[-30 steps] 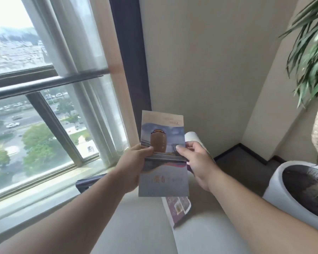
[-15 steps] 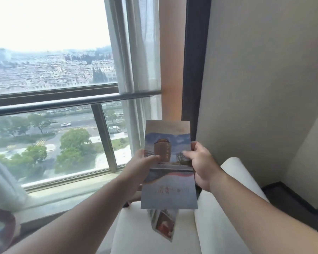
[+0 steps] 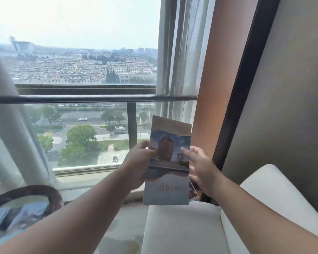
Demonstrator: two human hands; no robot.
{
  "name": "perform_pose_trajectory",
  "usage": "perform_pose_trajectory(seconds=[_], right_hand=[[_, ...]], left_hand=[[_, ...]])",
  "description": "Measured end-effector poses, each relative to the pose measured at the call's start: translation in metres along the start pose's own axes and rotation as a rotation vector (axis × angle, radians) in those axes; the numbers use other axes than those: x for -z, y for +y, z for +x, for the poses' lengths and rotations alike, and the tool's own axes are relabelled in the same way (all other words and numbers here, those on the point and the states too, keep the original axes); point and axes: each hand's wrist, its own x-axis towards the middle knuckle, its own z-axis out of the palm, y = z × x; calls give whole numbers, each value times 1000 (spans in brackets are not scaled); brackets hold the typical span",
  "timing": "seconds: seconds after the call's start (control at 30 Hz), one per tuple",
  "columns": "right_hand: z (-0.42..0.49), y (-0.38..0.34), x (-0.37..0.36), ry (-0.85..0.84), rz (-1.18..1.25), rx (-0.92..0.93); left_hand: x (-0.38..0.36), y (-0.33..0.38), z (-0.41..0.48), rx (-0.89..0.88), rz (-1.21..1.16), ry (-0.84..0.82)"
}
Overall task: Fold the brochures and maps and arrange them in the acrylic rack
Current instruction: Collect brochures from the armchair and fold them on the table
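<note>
Left hand (image 3: 138, 162) pinches the brochure (image 3: 168, 180) by its left edge; right hand (image 3: 200, 167) lays straight fingers on the right edge. Long axis upright, it hangs above the white cushion (image 3: 182, 226); the round table (image 3: 44, 189), left of the cushion, lies nearer the left hand.

Lit by a wide window (image 3: 81, 70) over hazy city; right of it, sheer curtain (image 3: 176, 52), grey wall (image 3: 292, 88); below-right, white seat (image 3: 191, 228)
</note>
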Motion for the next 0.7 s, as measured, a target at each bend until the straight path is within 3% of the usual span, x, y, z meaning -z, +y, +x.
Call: perform_pose_trajectory(seconds=[0.1, 0.2, 0.3, 0.4, 0.57, 0.7], right_hand=[[-8, 14, -30, -268, 169, -177], [-8, 13, -65, -232, 240, -127], [-6, 8, -93, -154, 220, -36], [-4, 2, -118, -219, 219, 11], [-1, -8, -151, -409, 312, 71], [12, -1, -170, -382, 154, 91]], left_hand=[[29, 8, -18, -9, -60, -34], [56, 10, -28, -12, -28, 23], [78, 8, -31, -125, 183, 254], [99, 12, -41, -147, 331, 410], [129, 15, -48, 52, 48, 358], [144, 11, -55, -11, 36, 434]])
